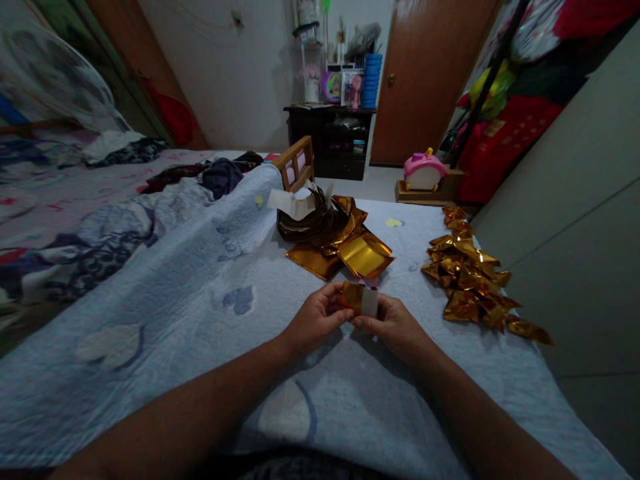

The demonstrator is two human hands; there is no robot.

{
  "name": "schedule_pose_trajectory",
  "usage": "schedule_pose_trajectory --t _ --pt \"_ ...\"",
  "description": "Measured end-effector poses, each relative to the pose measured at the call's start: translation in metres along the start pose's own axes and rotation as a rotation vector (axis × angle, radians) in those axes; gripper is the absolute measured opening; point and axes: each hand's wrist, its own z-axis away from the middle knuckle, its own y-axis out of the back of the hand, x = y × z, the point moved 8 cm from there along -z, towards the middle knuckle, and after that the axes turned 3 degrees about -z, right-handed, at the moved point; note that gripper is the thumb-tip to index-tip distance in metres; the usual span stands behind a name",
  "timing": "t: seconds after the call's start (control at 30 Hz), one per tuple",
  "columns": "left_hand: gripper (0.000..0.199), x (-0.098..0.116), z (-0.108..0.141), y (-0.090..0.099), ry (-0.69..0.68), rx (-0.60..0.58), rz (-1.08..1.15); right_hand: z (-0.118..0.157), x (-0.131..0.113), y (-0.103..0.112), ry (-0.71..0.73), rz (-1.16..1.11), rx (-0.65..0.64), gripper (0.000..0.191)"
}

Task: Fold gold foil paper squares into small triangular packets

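A small folded piece of gold foil paper point(353, 297) with a white part on its right is held up between my two hands. My left hand point(323, 315) grips its left side, thumb in front. On the right side, my right hand point(395, 323) pinches it with the thumb along the lower edge. Just beyond lie loose flat gold sheets point(366, 253) beside a thick curled stack of dark-edged paper point(315, 220). Along the right edge of the blue quilt point(240, 373) sits a heap of folded gold foil pieces point(467, 273).
A wooden headboard piece point(295, 163) stands behind the paper stack. Rumpled clothes and bedding point(100, 247) lie on the left, near a white fan point(55, 67). Farther back are a dark cabinet point(327, 143), a pink toy point(425, 170) and a wooden door point(425, 73).
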Motion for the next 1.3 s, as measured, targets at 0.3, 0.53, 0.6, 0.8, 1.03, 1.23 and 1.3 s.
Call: schedule_pose_trajectory --t 0.3,0.53,0.6,0.8,1.03,1.23,1.3 --pt "0.039 -0.004 0.003 -0.002 0.074 -0.069 0.118 0.006 -0.008 0.017 0.005 -0.096 0.121 0.05" --pt "0.04 -0.013 0.007 -0.008 0.166 -0.179 0.108 0.008 -0.011 0.021 -0.09 0.083 0.138 0.037" --pt "0.04 -0.014 0.005 -0.002 0.163 -0.112 0.036 0.006 -0.009 0.021 -0.094 0.134 0.142 0.033" --pt "0.044 -0.014 0.002 0.018 0.132 0.079 -0.158 0.004 -0.001 0.024 -0.117 0.291 0.161 0.023" --pt "0.037 -0.009 0.005 0.013 0.099 0.041 -0.352 0.005 -0.005 0.021 -0.039 0.45 0.174 0.02" --pt "0.02 0.007 0.006 0.01 0.001 0.063 -0.787 0.007 -0.015 0.015 0.033 0.784 0.241 0.007" --pt "0.015 0.009 0.005 0.007 -0.041 0.047 -0.903 0.007 -0.017 0.013 0.053 0.903 0.262 0.005"
